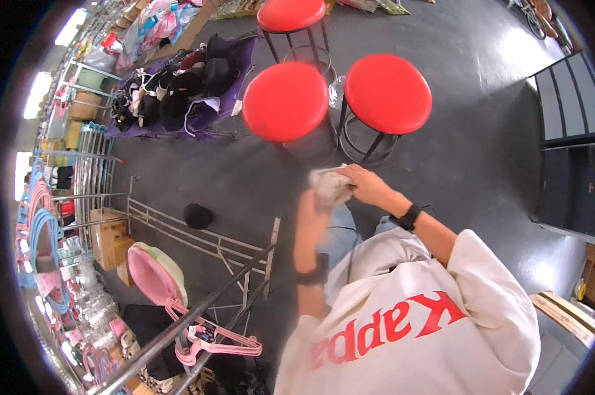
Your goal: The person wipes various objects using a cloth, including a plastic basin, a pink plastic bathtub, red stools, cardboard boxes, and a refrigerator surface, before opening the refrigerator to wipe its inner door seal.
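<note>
A crumpled whitish cloth (333, 186) is bunched up in front of my lap, above the dark floor. My right hand (369, 183) grips its right side with bent fingers. On the cloth's left side is my left hand (313, 205), smeared by motion; its fingers are hidden or too blurred to make out. Just beyond the hands stand red round-topped stools, one at the left (285, 102), one at the right (388, 94) and one farther back (291, 15). Their black metal legs end in ring footrests.
A purple cloth (245, 64) at the upper left bears black caps and other items. A metal rack frame (198, 247) with pink hangers (218, 340) is at the lower left, near a pink basin (152, 276) and a black cap (197, 216). A dark cabinet (576, 187) stands at the right.
</note>
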Tool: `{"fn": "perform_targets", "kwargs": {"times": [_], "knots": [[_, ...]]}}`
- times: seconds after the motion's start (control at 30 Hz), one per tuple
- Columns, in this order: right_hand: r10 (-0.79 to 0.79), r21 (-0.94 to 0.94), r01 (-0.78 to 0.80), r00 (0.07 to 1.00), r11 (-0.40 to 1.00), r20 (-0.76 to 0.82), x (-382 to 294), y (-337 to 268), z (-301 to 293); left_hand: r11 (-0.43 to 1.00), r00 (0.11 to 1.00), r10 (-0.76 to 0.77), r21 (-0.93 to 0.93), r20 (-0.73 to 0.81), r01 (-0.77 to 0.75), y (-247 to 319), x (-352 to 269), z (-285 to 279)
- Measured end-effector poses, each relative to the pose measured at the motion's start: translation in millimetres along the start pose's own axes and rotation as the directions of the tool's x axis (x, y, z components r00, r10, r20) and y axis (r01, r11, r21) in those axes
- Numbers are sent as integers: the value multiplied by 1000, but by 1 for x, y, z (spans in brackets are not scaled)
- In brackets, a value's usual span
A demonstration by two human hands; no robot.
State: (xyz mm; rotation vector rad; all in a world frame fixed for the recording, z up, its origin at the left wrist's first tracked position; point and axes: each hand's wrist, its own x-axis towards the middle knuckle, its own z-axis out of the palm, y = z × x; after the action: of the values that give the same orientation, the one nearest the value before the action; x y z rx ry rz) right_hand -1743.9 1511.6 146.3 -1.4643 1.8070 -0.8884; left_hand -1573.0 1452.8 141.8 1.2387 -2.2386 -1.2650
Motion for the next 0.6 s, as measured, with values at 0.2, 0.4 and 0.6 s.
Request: {"fn": "perform_targets", "kwargs": {"times": [0.2, 0.4, 0.6], "knots": [[-55, -165, 20, 975, 986, -215, 69, -19, 65, 991, 999, -16, -133, 37, 20, -56, 43, -37], [-116, -264, 25, 935, 964, -336, 102, -5, 66, 984, 999, 8, -176, 40, -1, -38, 95, -43], [-96, -343, 49, 988, 938, -122, 106, 38, 54, 993, 993, 114, -15, 14, -114, -57, 121, 1]]}}
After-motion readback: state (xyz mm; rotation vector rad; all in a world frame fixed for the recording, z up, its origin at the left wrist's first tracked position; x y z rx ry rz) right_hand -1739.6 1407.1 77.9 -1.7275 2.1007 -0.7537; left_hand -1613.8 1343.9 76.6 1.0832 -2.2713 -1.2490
